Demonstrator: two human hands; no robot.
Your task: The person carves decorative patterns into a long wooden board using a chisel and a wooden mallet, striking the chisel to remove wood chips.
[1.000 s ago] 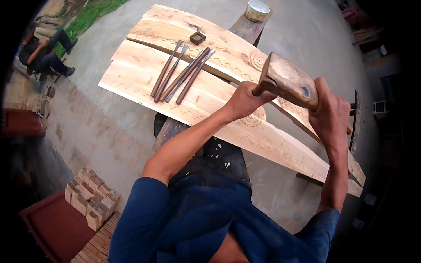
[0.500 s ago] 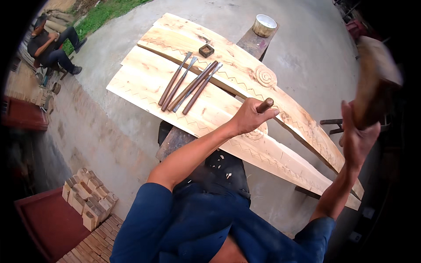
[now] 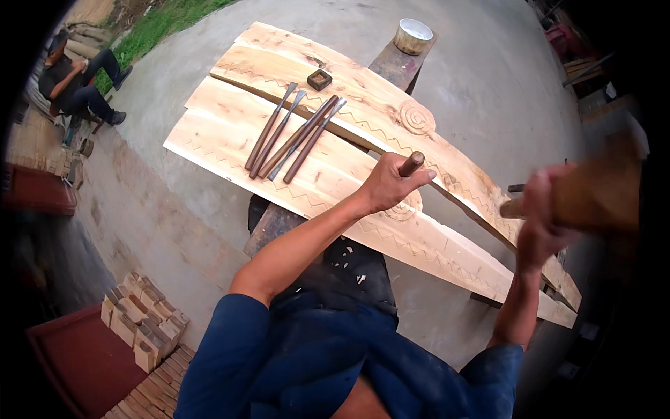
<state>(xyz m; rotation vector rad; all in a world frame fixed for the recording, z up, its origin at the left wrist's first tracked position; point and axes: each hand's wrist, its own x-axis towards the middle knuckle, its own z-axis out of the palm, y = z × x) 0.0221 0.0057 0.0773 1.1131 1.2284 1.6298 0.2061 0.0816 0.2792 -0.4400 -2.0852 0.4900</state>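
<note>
My left hand (image 3: 382, 184) is closed around a carving chisel (image 3: 411, 164); its wooden handle end sticks up past the thumb, and the blade is hidden beneath the fist. It is over the near wooden board (image 3: 230, 143), beside a carved spiral (image 3: 403, 209). At the right, my right hand (image 3: 539, 227) grips a wooden mallet (image 3: 599, 188), raised above the boards' narrow ends and smeared by motion. The far board (image 3: 370, 84) bears another spiral (image 3: 417, 117) and a zigzag line. Several more chisels (image 3: 286, 136) lie across the near board, close to a small dark square box (image 3: 319, 79).
A narrow bench (image 3: 396, 68) under the boards carries a round white-lined tub (image 3: 413, 36). At the far left a person (image 3: 77, 80) sits on a low seat. Wood blocks (image 3: 143, 321) are stacked beside a dark red panel (image 3: 87, 356) at the lower left.
The mallet has swung from upright to roughly level, and my right hand has moved slightly left with it. My left hand keeps its hold on the chisel. The whole view has shifted slightly.
</note>
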